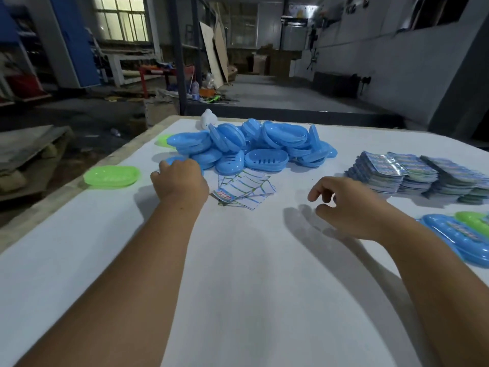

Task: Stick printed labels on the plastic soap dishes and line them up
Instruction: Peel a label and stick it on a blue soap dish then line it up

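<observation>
A: We start with edges. The bench [251, 274] is covered in white; its left edge runs diagonally from the near left corner up to the far corner, and its far edge passes just behind the heap of blue soap dishes [254, 147]. A green soap dish [111, 176] lies close to the left edge, and a second green dish [165, 140] sits farther back along that edge, touching the heap.

B: Open room?

A: We see bare white surface across the whole near half, between and in front of both forearms. The right side is taken up by the stacks of printed labels [423, 176] and, nearer, by the labelled dishes [460, 237] lined along the right edge, blue first, a green one behind.

B: Hands?

A: Our left hand [180, 181] reaches to the front of the heap, fingers curled over the rim of a blue dish [172, 162]. Our right hand [349, 205] hovers above the bench with fingers loosely curled, holding nothing.

B: Readable text?

A: A fanned label sheet [244, 190] lies between the hands, just in front of the heap. Its print is multicoloured; we cannot read the writing.
</observation>
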